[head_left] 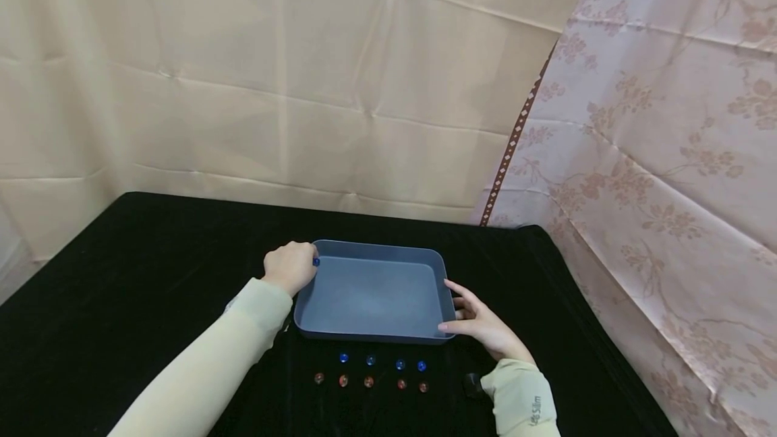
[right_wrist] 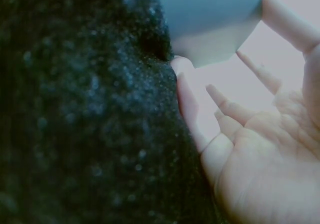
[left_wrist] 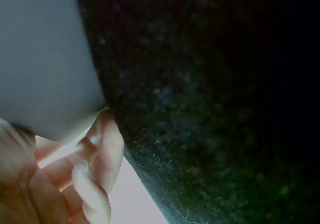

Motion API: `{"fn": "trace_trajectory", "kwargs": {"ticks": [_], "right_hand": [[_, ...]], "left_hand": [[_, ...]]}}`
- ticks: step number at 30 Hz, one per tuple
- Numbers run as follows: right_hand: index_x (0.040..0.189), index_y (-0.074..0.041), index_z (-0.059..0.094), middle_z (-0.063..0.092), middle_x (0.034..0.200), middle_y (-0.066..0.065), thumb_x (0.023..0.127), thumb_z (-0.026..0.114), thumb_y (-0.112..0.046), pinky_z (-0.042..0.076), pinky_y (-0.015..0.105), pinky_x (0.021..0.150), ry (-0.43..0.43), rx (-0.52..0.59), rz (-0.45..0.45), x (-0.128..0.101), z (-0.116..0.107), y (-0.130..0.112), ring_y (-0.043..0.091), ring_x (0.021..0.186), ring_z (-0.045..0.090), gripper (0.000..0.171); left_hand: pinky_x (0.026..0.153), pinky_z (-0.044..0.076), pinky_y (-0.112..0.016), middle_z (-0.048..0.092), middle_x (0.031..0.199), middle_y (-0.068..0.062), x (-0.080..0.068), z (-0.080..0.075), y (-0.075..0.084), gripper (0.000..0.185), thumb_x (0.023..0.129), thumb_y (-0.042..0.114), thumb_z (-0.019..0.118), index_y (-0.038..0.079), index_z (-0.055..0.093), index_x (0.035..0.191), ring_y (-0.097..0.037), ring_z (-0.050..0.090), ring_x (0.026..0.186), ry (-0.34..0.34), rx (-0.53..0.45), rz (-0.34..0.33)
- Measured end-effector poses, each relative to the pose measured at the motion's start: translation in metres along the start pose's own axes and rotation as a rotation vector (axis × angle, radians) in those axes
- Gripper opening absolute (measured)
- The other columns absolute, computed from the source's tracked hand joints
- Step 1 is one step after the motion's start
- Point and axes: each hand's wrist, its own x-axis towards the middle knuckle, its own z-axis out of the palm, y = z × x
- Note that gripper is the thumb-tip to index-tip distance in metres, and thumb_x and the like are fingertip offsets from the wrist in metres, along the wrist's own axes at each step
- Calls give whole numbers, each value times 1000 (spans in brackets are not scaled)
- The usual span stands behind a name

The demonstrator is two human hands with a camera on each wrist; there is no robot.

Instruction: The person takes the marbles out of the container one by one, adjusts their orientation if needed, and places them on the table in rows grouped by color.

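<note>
A shallow blue-grey rectangular tray (head_left: 376,338) sits on the black-covered table between both hands. My left hand (head_left: 291,267) is at its far left corner, with a small blue marble (head_left: 316,261) at the fingertips, over the inner left wall. In the left wrist view, several curled fingers (left_wrist: 107,149) lie close under the tray's outer wall (left_wrist: 50,59). My right hand (head_left: 482,322) lies at the tray's right side, its thumb at the near corner and the index finger reaching along the right rim. In the right wrist view, those fingers are spread beside the tray's corner (right_wrist: 215,34).
Before the tray's near side lie a row of blue marbles (head_left: 371,360) and, nearer, a row of reddish marbles (head_left: 369,382). A small black object (head_left: 472,385) is beside the right sleeve (head_left: 522,390). Cream cloth (head_left: 243,86) and floral cloth (head_left: 668,154) hang behind the table.
</note>
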Motion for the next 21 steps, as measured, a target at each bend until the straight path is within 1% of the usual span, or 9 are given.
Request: {"fn": "trace_trajectory", "kwargs": {"ticks": [6, 15, 21], "right_hand": [[157, -19, 22, 35, 145, 28, 89, 71, -14, 48, 41, 96, 2, 0, 9, 1, 0, -1, 26, 111, 58, 83], [158, -19, 21, 33, 147, 28, 90, 70, -14, 48, 41, 96, -3, 9, 9, -1, -3, 1, 27, 111, 57, 84], [157, -19, 22, 34, 146, 28, 90, 71, -15, 47, 42, 99, 2, -5, -6, -1, -1, 0, 28, 114, 55, 83]], "left_hand": [[53, 51, -35, 74, 107, -11, 1, 2, -1, 26, 93, 19, 67, 10, 72, 116, -17, 62, 63, 4, -11, -6], [59, 53, -38, 73, 100, -10, 1, 4, 0, 22, 93, 21, 69, 9, 72, 111, -17, 63, 67, -31, -28, -5], [58, 50, -35, 71, 93, -7, -1, 3, -1, 17, 92, 23, 70, 9, 72, 102, -16, 61, 66, -7, -39, 1]]}}
